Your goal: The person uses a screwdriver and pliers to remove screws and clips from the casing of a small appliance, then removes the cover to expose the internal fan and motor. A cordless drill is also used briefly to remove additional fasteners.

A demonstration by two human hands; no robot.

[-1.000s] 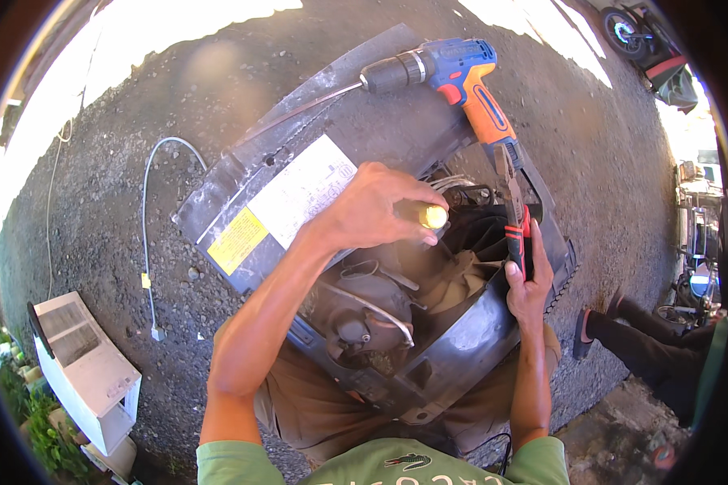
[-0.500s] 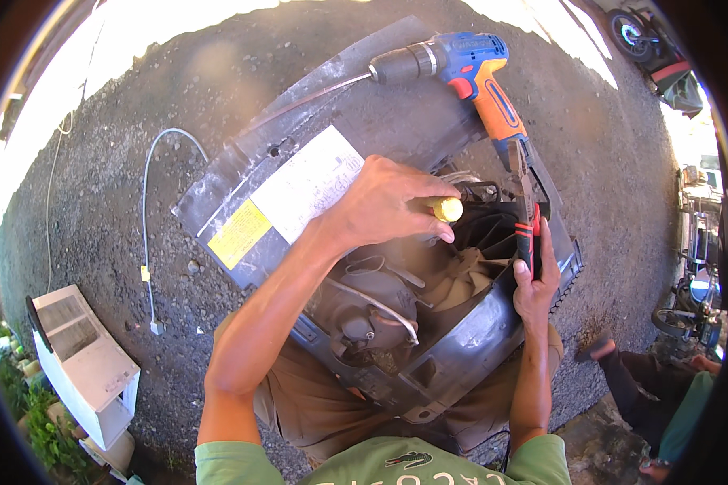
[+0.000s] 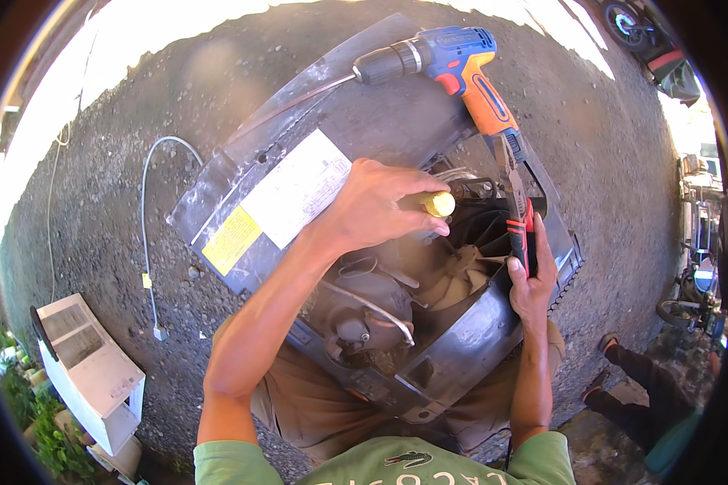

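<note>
The dusty metal casing sits over the crouching person's legs, a pale fan inside it. Just beyond the fan, a little to its left, the left hand pinches a yellow handle between thumb and fingers, its end sticking out at the fingertips; I can't see what's below it. Right of the fan, the right hand has red-and-black pliers in its grasp, their head reaching past the fingertips. A blue-and-orange drill lies well beyond the fan.
</note>
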